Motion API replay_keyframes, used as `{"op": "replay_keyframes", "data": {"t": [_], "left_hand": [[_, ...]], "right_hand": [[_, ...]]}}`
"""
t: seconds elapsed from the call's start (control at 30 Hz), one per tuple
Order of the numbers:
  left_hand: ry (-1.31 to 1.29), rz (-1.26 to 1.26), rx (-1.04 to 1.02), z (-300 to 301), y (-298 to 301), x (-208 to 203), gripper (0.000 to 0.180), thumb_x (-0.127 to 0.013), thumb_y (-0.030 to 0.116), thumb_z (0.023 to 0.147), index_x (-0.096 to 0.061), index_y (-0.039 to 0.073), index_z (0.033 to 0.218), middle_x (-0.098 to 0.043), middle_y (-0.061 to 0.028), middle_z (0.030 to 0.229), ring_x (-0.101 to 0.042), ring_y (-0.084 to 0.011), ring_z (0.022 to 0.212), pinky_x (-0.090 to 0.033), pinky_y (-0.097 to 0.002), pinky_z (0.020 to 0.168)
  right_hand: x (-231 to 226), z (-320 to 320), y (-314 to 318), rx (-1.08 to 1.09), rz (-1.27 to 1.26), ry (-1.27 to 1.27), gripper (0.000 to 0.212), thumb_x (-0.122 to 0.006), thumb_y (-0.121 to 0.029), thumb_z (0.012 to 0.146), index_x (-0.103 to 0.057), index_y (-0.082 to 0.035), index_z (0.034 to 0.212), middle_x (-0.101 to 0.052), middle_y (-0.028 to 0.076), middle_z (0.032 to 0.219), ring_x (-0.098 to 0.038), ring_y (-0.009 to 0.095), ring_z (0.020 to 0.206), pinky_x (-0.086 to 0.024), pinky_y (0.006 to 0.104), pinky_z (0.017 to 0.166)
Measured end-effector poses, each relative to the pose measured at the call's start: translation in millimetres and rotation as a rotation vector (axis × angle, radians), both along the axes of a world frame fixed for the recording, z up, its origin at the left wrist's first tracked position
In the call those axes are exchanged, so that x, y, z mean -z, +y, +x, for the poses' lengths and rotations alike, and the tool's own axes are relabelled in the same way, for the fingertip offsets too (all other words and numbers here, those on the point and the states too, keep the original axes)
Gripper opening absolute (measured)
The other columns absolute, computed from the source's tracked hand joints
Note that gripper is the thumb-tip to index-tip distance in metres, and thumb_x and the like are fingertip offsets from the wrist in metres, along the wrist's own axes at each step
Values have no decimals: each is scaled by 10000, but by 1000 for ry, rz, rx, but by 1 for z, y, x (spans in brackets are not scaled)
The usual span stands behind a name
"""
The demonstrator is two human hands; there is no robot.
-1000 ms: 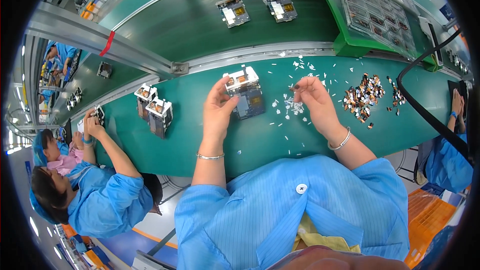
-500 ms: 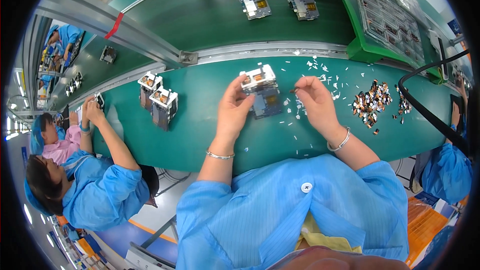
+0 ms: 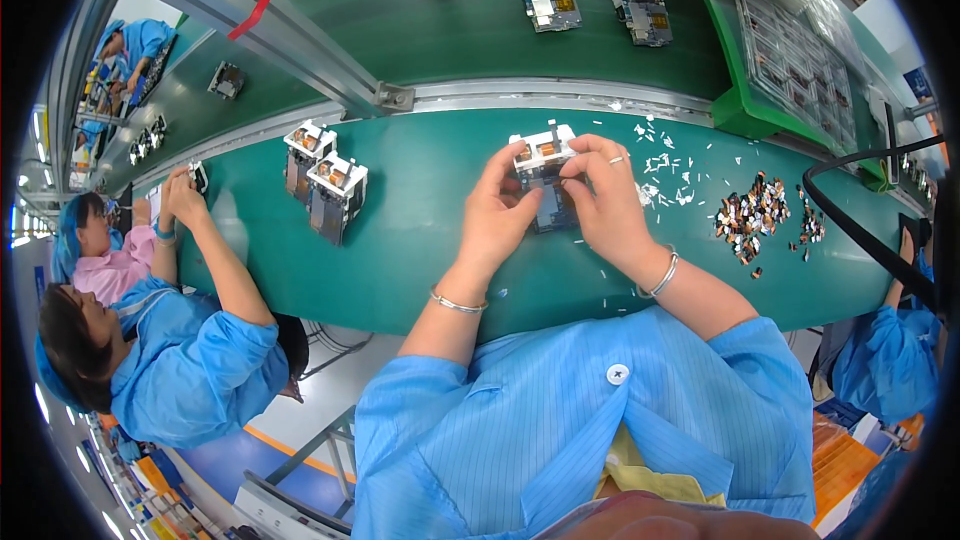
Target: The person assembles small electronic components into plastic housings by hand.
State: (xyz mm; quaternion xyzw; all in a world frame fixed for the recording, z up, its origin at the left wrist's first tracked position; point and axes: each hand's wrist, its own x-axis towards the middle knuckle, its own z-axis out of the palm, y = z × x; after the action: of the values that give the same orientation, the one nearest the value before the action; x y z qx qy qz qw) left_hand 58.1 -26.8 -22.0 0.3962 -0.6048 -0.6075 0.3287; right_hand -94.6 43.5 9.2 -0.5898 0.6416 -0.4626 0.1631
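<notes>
My left hand point(image 3: 497, 208) is closed on the left side of an electronic module point(image 3: 547, 151), which has a white frame on top, coppery parts inside and a dark circuit board below. The module stands tilted over the green table in front of me. At its right side is my right hand point(image 3: 612, 202), fingers bent and pressed together against the white frame and board. Whatever lies between those fingertips is hidden. Two similar white-framed modules, a nearer one point(image 3: 336, 190) and a farther one point(image 3: 308, 145), stand close together to the left.
Small black, white and orange parts point(image 3: 752, 218) lie piled at the right. White scraps point(image 3: 668, 162) are scattered beside my right hand. Beyond a metal rail, two boards point(image 3: 548, 2) rest near a green tray point(image 3: 728, 100). A black cable point(image 3: 850, 225) arches at right. A co-worker point(image 3: 190, 340) sits at left.
My right hand has moved left, bringing a small dark part from beside the module to its white frame. That part is now out of sight. The left hand still holds the module.
</notes>
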Motion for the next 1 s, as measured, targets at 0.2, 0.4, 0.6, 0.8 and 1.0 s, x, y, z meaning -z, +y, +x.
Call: {"op": "replay_keyframes", "data": {"t": [0.2, 0.4, 0.6, 0.8, 1.0], "left_hand": [[-42, -25, -5, -2, 0, 1, 590, -701, 26, 785, -512, 110, 1338, -603, -62, 1113, -561, -122, 852, -529, -260, 715], [-61, -87, -44, -7, 1, -2, 577, -707, 45, 777, -519, 109, 1318, -612, -72, 1099, -572, -141, 843, -528, -268, 710], [-100, -99, -66, -11, 2, 1, 546, -674, -6, 818, -496, 72, 1329, -594, -44, 1080, -527, -85, 834, -500, -230, 710], [-117, -151, -85, -13, 2, 1, 522, -673, 8, 818, -503, 72, 1307, -598, -42, 1067, -521, -75, 819, -492, -227, 698], [-160, -156, -70, -14, -4, 5, 486, -677, 31, 806, -532, 73, 1268, -588, -16, 1052, -485, -66, 772, -468, -217, 683]], "right_hand": [[5, 4, -4, 17, -37, 94, 194, -655, 51, 773, -575, -32, 930, -531, 147, 1185, -476, 358, 1136, -417, 417, 962], [8, 6, -6, 30, -70, 191, 183, -657, 36, 780, -580, -38, 929, -534, 133, 1184, -470, 367, 1137, -419, 426, 960], [9, 9, -8, 57, -103, 227, 183, -661, 32, 778, -585, -42, 927, -546, 112, 1168, -469, 364, 1121, -426, 427, 948], [13, 4, -11, 45, -115, 200, 196, -666, 36, 765, -588, -48, 923, -566, 95, 1136, -465, 361, 1114, -424, 424, 949], [11, -3, -13, -30, -88, 192, 221, -662, 52, 749, -584, -49, 929, -570, 96, 1128, -457, 364, 1124, -414, 432, 965]]}}
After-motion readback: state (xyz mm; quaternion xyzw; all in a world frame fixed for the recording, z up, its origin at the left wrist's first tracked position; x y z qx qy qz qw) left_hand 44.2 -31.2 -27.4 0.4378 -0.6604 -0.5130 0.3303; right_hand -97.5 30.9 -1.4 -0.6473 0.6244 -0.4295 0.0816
